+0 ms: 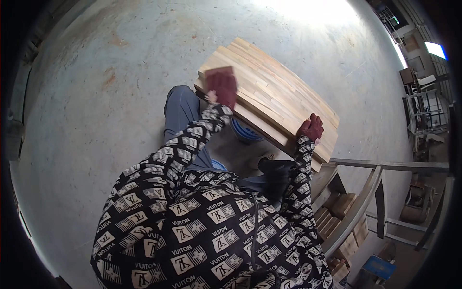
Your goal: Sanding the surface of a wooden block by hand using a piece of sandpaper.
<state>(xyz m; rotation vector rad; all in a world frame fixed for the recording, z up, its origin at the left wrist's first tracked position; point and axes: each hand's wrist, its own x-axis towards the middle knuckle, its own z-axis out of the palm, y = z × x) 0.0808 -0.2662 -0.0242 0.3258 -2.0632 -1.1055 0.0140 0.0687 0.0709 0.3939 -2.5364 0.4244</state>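
A pale wooden board (269, 82), glued up from many narrow strips, lies across in front of me. At least one more board (260, 118) sits under it, showing along the near side. My left hand (222, 89), in a dark red glove, presses a reddish-brown flat piece that looks like sandpaper (219, 71) against the board's left end. Motion blurs this hand, and its fingers are bent over the piece. Toward the board's right end, my right hand (311, 128), gloved the same, has its fingers curled on the near edge.
A blue round bucket or drum (245, 131) stands beneath the boards, close to my legs. To the right is a grey metal frame (356, 164), with wooden pieces (337, 216) stacked by it. A blue box-like thing (378, 267) sits at the lower right.
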